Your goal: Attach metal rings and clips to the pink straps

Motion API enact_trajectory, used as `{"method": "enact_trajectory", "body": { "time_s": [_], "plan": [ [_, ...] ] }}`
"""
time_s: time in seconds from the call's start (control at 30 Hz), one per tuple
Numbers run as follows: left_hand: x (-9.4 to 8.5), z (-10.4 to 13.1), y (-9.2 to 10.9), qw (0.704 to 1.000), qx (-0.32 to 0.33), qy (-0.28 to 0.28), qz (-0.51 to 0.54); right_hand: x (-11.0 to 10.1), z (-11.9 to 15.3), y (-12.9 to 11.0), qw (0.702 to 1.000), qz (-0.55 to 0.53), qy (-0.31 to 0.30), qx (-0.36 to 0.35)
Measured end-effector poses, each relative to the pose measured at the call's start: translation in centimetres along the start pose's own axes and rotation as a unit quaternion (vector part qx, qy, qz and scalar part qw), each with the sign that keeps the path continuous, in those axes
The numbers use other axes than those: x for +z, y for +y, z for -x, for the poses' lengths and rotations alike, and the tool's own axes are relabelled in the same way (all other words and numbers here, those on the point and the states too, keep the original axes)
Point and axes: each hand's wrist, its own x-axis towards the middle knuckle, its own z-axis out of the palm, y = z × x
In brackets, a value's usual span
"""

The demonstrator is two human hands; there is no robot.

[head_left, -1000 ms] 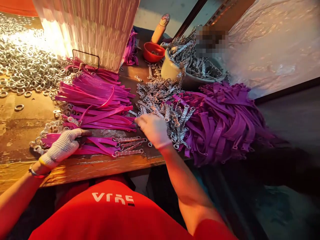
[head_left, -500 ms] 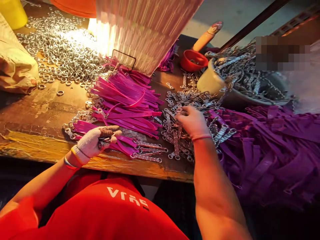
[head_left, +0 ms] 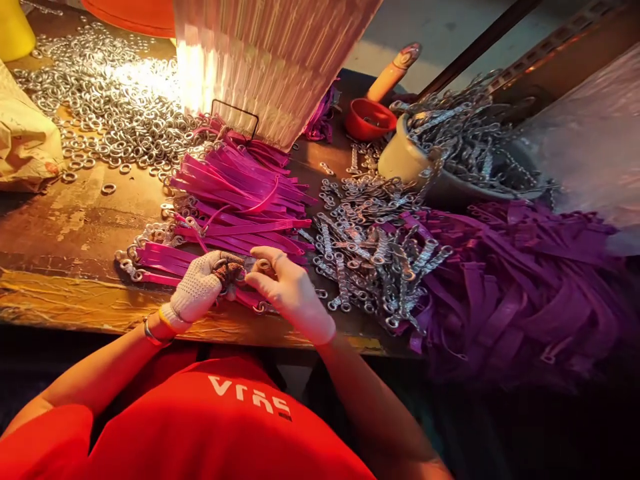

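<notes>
My left hand (head_left: 197,287), in a white dotted glove with dark, stained fingertips, is closed on several small metal rings (head_left: 225,288) at the table's front edge. My right hand (head_left: 293,293) meets it from the right, thumb and fingers pinched close to the left fingertips. Whatever sits in that pinch is too hidden to make out. Bright pink straps (head_left: 240,177) lie in a bundle just behind both hands, with more pink straps (head_left: 163,257) under and left of the left hand. To the right of my right hand spreads a heap of twisted metal links with ringed ends (head_left: 370,233).
Loose metal rings (head_left: 135,127) cover the back left. A ribbed translucent sheet (head_left: 270,60) stands behind the straps. At right are a red bowl (head_left: 365,130), a pale bucket (head_left: 400,157) overfull with metal links, and a purple strap pile (head_left: 510,293). A paper sack (head_left: 25,140) sits far left.
My right hand has come left from the metal link heap to my left hand. The left hand's fingers have curled in more. The whole view has shifted slightly.
</notes>
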Motion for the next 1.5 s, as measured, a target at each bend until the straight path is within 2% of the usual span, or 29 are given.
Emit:
{"method": "enact_trajectory", "body": {
  "time_s": [0.1,0.23,0.33,0.4,0.5,0.57,0.67,0.77,0.87,1.07,1.17,1.3,1.37,1.43,1.5],
  "plan": [
    [0.5,0.2,-0.4,0.997,0.068,0.035,-0.032,1.2,0.0,0.4,0.998,0.064,0.017,-0.024],
    [1.1,0.1,-1.8,0.984,0.142,0.074,-0.078,1.9,-0.1,1.1,0.988,0.128,0.010,-0.081],
    [1.3,-0.2,-2.4,0.976,0.168,0.080,-0.114,2.2,-0.1,1.6,0.976,0.194,0.026,-0.091],
    [1.4,-0.3,-2.2,0.983,0.142,0.050,-0.104,2.2,-0.1,1.9,0.967,0.239,0.028,-0.088],
    [1.3,-0.3,-1.3,0.998,0.060,-0.014,-0.033,2.1,0.0,2.1,0.965,0.245,0.021,-0.091],
    [1.2,-0.4,-0.7,0.999,0.014,-0.031,0.032,1.9,0.1,2.1,0.974,0.204,0.024,-0.098],
    [1.1,-0.5,-0.5,0.994,-0.020,-0.028,0.108,1.4,0.2,2.4,0.988,0.121,0.054,-0.077],
    [1.1,-0.5,-0.8,0.990,-0.036,-0.030,0.131,0.8,0.4,2.8,0.994,0.074,0.078,-0.034],
    [1.2,-0.4,-1.0,0.992,-0.032,-0.022,0.123,0.5,0.7,2.8,0.998,0.023,0.053,-0.006],
    [1.3,-0.1,-1.1,0.993,-0.014,-0.017,0.116,0.6,0.7,1.8,0.999,-0.001,0.039,-0.029],
    [1.3,-0.2,-0.9,0.989,-0.042,-0.024,0.138,0.8,0.8,1.5,0.999,-0.008,0.034,-0.010],
    [1.5,-0.4,-0.8,0.978,-0.085,-0.033,0.187,1.1,0.8,1.2,0.995,-0.059,0.026,0.079],
    [1.6,0.0,-0.9,0.973,-0.094,-0.021,0.212,1.2,0.9,1.0,0.994,-0.062,0.031,0.080],
    [1.2,0.8,-1.0,0.965,-0.100,-0.006,0.244,1.4,1.2,0.9,0.997,-0.040,0.039,0.058],
    [-0.3,1.8,-0.7,0.958,-0.090,0.013,0.271,1.4,1.6,1.4,0.998,-0.012,0.047,0.049]
  ]
}}
